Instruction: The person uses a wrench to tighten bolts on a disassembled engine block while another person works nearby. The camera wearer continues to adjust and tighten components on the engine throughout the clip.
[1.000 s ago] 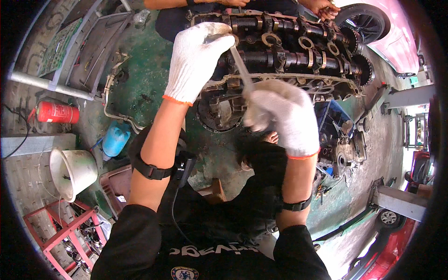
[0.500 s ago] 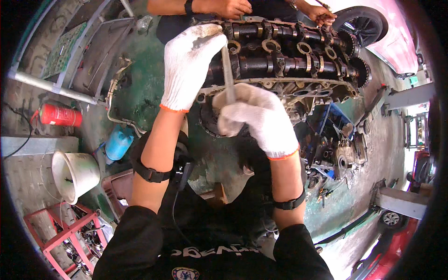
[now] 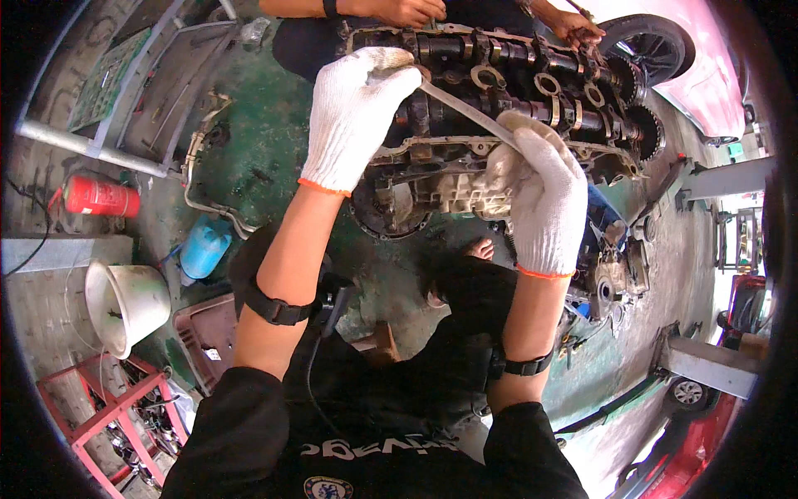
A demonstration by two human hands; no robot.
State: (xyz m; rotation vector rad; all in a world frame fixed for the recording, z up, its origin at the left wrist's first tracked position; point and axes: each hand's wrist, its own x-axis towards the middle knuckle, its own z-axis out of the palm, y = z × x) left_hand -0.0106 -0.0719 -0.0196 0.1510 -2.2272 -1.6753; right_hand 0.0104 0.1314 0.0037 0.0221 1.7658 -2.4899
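Observation:
A long, flat metal wrench (image 3: 467,110) lies slantwise over the top of an oily engine cylinder head (image 3: 611,154) with two camshafts. My left hand (image 3: 357,121), in a white knit glove, is closed around the wrench's upper left end, over the left part of the head. At the lower right end, my gloved right hand (image 3: 547,195) has its fingers curled against the wrench near the engine's front edge. Both gloves hide the wrench's ends and what the left one meets on the engine. Toothed cam sprockets (image 3: 647,131) stand at the engine's right end.
Across the engine are another person's left-side hand (image 3: 413,12) and right-side hand (image 3: 575,27). Removed engine parts (image 3: 613,279) lie on the right. On the left are a fire extinguisher (image 3: 101,197), a blue jug (image 3: 204,248), a white bucket (image 3: 129,308) and a red metal frame (image 3: 116,407).
My right hand has swung the wrench's near end rightward and up, from nearly upright to a slant. My left hand has shifted slightly right, still on the other end.

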